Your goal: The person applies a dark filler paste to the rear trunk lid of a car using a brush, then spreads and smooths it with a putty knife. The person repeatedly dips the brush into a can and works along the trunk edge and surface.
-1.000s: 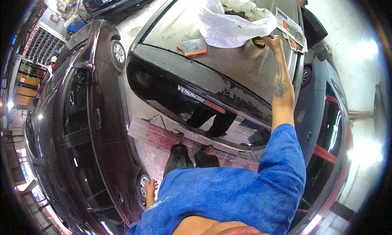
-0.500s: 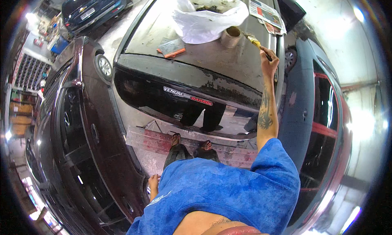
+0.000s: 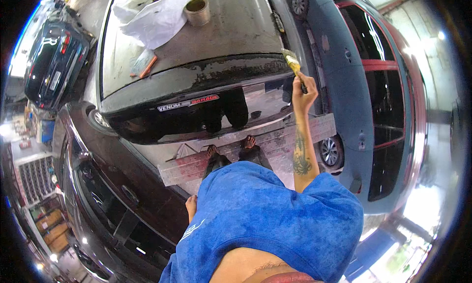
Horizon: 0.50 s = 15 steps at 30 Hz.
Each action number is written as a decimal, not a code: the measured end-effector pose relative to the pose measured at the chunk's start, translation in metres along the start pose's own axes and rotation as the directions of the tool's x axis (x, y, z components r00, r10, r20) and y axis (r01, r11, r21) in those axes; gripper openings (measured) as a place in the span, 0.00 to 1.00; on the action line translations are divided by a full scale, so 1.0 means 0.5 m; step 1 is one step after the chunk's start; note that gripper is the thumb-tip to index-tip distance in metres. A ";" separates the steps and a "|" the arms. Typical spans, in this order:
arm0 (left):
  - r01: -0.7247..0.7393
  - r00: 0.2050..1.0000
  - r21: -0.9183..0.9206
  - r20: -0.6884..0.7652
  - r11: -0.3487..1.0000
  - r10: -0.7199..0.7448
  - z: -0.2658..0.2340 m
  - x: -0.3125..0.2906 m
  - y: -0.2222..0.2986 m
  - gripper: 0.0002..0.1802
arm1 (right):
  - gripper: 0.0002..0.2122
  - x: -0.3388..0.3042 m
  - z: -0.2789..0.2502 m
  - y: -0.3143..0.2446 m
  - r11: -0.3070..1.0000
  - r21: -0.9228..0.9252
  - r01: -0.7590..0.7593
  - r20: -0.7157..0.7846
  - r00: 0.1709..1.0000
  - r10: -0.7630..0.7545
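My right hand (image 3: 305,90) grips a paintbrush (image 3: 291,62) with a yellow ferrule and pale bristles. Its tip is at the right rear edge of a car roof (image 3: 236,37) coated in dull grey-brown with dark, patchy areas; whether it touches is unclear. On the roof stands a brown open can (image 3: 197,13), beside a crumpled white plastic bag (image 3: 152,25) holding dark scraps. A flat grey piece with an orange edge (image 3: 147,67) lies nearer the roof's rear edge. My left hand (image 3: 191,204) hangs low by my side, its fingers mostly hidden.
My feet rest on a stained plank platform (image 3: 172,171) behind the car's dark rear window (image 3: 172,121). A dark maroon car (image 3: 142,184) stands close on the left, a blue-grey car (image 3: 344,91) with red window frames on the right. Farther left is a dark blue car (image 3: 49,71).
My right hand has brought the brush nearer to me, from beside the can to the roof's rear right corner. The view has shifted right, and the newspaper has left it.
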<state>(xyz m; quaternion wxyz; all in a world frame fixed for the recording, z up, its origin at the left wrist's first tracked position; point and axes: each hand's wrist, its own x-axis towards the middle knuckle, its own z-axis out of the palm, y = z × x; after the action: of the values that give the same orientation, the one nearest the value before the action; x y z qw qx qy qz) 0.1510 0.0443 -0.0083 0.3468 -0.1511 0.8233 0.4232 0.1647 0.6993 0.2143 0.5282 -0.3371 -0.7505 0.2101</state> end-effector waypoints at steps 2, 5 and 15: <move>-0.019 1.000 0.033 0.010 0.999 0.019 -0.011 -0.012 0.050 0.16 | 0.07 -0.048 0.011 0.023 0.993 -0.085 -0.088 -0.040 0.996 0.085; -0.060 0.998 0.038 0.039 0.997 0.058 -0.021 -0.019 0.113 0.14 | 0.09 -0.096 0.059 0.053 0.979 -0.129 -0.158 -0.098 0.984 0.146; -0.064 0.997 0.023 0.044 0.998 0.063 -0.070 0.047 -0.003 0.20 | 0.16 -0.145 0.235 0.068 0.872 -0.079 -0.483 -0.266 0.854 0.448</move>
<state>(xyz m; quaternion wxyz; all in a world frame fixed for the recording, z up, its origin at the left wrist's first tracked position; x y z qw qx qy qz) 0.1193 0.0164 -0.0117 0.3529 -0.1115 0.8251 0.4269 0.0799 0.6746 0.1028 0.5224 -0.5687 -0.5902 0.2353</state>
